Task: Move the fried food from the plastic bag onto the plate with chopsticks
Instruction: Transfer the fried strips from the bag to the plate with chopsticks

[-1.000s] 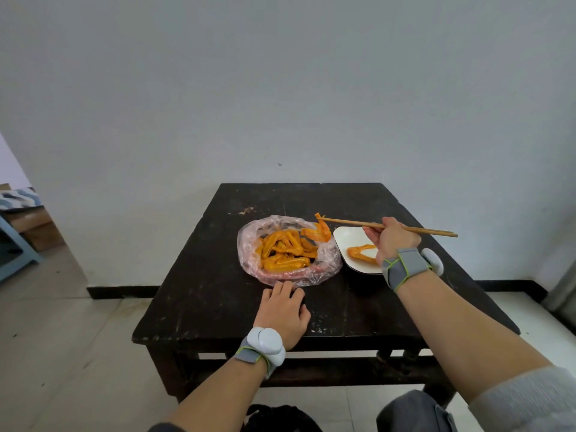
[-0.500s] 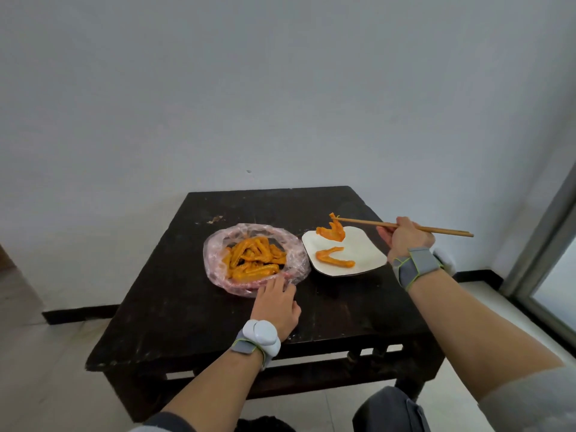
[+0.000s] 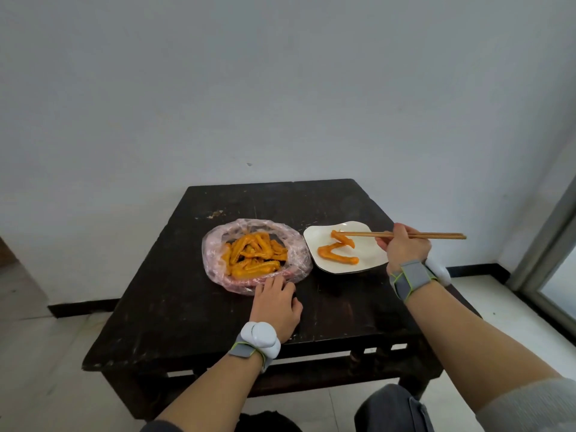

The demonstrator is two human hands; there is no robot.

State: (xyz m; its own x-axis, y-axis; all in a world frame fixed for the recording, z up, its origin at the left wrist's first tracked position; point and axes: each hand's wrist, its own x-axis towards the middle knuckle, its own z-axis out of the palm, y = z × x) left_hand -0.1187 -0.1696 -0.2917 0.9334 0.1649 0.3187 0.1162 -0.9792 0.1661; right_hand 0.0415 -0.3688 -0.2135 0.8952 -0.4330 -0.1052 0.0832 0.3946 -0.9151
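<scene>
— Where the dark wooden table (image 3: 193,313) fills the head view: pink plastic bag (image 3: 218,269) rolled open left of centre, heaped with orange fried food (image 3: 254,255). White plate (image 3: 371,255) just beside it on the right, rims nearly touching.

— And on the plate?

— Two pieces. One curved piece (image 3: 336,255) lying flat near the plate's middle. A second piece (image 3: 342,239) at the tips of the chopsticks (image 3: 405,235), low over the plate; touching the plate or not, cannot tell. Its lower end meeting the curved piece.

— Right hand (image 3: 402,249)?

— Curled closed around the chopsticks near their middle, sticks running level, tips pointing left, almost parallel and close together at the food. Butt ends sticking out past the hand to the right. Grey strap with a white device on the wrist.

— Left hand (image 3: 276,304)?

— Palm down on the table, fingers (image 3: 274,283) relaxed and slightly spread, tips touching the near edge of the bag, gripping nothing. Same white device (image 3: 260,335) on that wrist.

— Around the table?

— Plain white wall (image 3: 280,88) behind, pale floor tiles (image 3: 40,369) below.
</scene>
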